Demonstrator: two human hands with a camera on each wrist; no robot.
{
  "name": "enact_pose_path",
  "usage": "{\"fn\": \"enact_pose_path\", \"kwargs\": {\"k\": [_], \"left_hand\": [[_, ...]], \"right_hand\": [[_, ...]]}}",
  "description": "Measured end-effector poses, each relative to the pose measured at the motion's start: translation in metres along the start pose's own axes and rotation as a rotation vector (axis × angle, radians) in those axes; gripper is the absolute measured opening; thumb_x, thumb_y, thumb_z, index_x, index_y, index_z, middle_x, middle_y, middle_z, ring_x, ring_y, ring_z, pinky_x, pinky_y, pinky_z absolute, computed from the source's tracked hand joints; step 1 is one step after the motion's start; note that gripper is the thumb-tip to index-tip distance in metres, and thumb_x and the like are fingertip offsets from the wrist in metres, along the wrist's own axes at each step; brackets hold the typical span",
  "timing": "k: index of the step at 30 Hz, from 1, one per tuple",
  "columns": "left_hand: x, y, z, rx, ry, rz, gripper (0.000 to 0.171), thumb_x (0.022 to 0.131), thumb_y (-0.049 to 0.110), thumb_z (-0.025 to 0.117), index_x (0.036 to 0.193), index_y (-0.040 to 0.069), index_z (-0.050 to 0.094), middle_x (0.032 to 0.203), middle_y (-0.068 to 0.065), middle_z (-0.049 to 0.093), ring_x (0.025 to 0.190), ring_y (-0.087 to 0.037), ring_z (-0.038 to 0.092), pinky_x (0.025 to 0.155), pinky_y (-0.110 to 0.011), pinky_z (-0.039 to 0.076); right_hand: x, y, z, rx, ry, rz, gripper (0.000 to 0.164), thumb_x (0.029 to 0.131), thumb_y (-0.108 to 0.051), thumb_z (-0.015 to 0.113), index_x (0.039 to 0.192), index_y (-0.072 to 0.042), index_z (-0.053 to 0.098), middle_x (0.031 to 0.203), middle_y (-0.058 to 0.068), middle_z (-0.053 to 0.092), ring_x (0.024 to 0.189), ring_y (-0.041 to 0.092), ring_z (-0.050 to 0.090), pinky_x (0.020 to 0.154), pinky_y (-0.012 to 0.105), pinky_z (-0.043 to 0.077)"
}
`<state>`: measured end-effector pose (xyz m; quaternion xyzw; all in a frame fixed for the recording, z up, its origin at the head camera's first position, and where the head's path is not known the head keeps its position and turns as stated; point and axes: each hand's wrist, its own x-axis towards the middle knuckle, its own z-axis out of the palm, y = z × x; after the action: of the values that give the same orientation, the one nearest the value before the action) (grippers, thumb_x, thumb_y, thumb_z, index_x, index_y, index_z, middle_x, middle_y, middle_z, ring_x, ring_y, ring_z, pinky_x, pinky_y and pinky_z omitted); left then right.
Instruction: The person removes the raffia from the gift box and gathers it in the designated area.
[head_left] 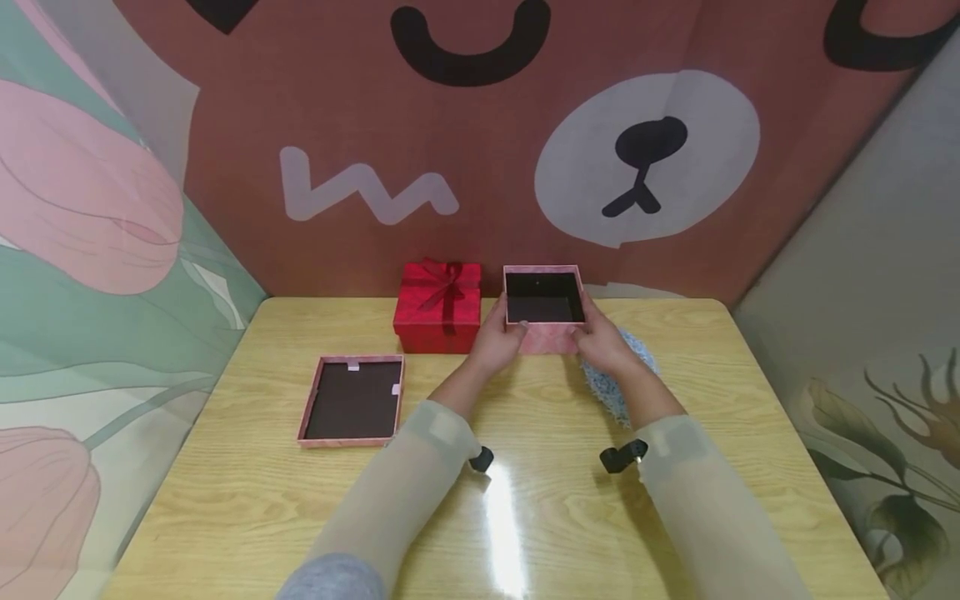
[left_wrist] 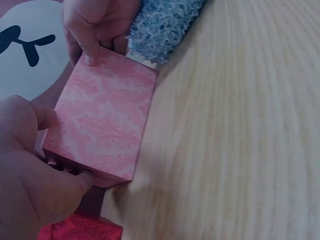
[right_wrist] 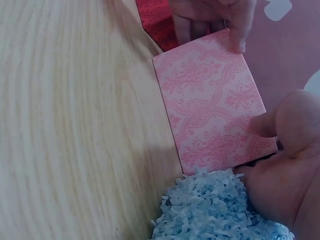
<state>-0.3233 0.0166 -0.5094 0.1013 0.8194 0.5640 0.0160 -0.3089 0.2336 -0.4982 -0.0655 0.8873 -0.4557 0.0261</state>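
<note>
An open pink patterned gift box (head_left: 550, 339) with a black inside stands at the back of the table, its cavity bare as far as it shows. My left hand (head_left: 497, 343) grips its left side, thumb at the front wall. On the opposite side my right hand (head_left: 602, 340) holds it the same way. Both wrist views show the box's patterned front wall (right_wrist: 212, 100) between the two hands. Beside and partly under my right forearm lies a bundle of light blue crinkled paper shreds (right_wrist: 215, 205), close to the box.
Left of the box is a red gift box (head_left: 438, 321) with a ribbon bow. Nearer, at the left, a shallow pink-rimmed lid (head_left: 347, 442) lies with its black inside up. A printed cloth wall (head_left: 487, 167) rises behind the wooden table (head_left: 225, 500).
</note>
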Motion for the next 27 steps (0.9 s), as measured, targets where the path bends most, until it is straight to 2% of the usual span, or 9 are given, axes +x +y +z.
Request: {"fn": "enact_pose_path", "kwargs": {"k": [3, 6, 11, 17, 23, 27], "left_hand": [[0.001, 0.003, 0.0, -0.034, 0.004, 0.034, 0.072, 0.1, 0.013, 0.063, 0.164, 0.017, 0.031, 0.16, -0.015, 0.044, 0.146, -0.034, 0.043, 0.12, -0.046, 0.037], [0.001, 0.007, -0.001, -0.038, 0.007, 0.017, 0.075, 0.099, 0.015, 0.065, 0.165, 0.018, 0.029, 0.157, -0.015, 0.047, 0.144, -0.037, 0.045, 0.118, -0.049, 0.039], [-0.003, 0.013, -0.003, -0.017, 0.011, -0.003, 0.078, 0.099, 0.018, 0.066, 0.165, 0.011, 0.026, 0.16, -0.016, 0.043, 0.147, -0.033, 0.042, 0.119, -0.048, 0.038], [-0.007, 0.02, -0.007, -0.006, 0.012, 0.013, 0.079, 0.098, 0.019, 0.066, 0.165, 0.008, 0.025, 0.163, -0.012, 0.041, 0.149, -0.028, 0.039, 0.121, -0.045, 0.034], [-0.011, 0.028, -0.012, 0.005, -0.006, -0.032, 0.081, 0.099, 0.026, 0.066, 0.166, 0.01, 0.022, 0.169, -0.01, 0.029, 0.154, -0.026, 0.029, 0.124, -0.045, 0.028], [-0.013, 0.034, -0.016, -0.002, -0.004, -0.009, 0.081, 0.099, 0.026, 0.066, 0.166, 0.012, 0.023, 0.169, -0.008, 0.029, 0.154, -0.023, 0.03, 0.124, -0.042, 0.028]], "right_hand": [[-0.002, -0.001, 0.002, 0.012, 0.036, -0.016, 0.081, 0.102, -0.005, 0.052, 0.167, -0.008, 0.004, 0.164, 0.027, 0.03, 0.145, 0.045, 0.038, 0.119, 0.058, 0.031], [-0.005, -0.003, 0.002, 0.025, 0.071, -0.016, 0.085, 0.1, -0.006, 0.055, 0.167, -0.008, 0.004, 0.163, 0.027, 0.033, 0.147, 0.044, 0.036, 0.121, 0.057, 0.029], [-0.009, -0.009, 0.001, 0.051, 0.09, 0.032, 0.093, 0.099, -0.012, 0.061, 0.168, -0.017, -0.002, 0.168, 0.019, 0.025, 0.148, 0.038, 0.037, 0.119, 0.052, 0.034], [-0.011, -0.016, -0.002, 0.056, 0.166, 0.017, 0.089, 0.101, -0.019, 0.064, 0.168, -0.017, 0.006, 0.17, 0.016, 0.022, 0.151, 0.041, 0.03, 0.122, 0.053, 0.03], [-0.011, -0.023, -0.001, 0.142, 0.213, -0.005, 0.083, 0.101, -0.014, 0.065, 0.168, -0.019, 0.015, 0.169, 0.014, 0.026, 0.152, 0.038, 0.03, 0.119, 0.05, 0.035], [-0.011, -0.03, 0.005, 0.204, 0.227, -0.038, 0.082, 0.101, -0.008, 0.065, 0.167, -0.016, 0.018, 0.169, 0.01, 0.027, 0.153, 0.029, 0.029, 0.118, 0.046, 0.036]]}}
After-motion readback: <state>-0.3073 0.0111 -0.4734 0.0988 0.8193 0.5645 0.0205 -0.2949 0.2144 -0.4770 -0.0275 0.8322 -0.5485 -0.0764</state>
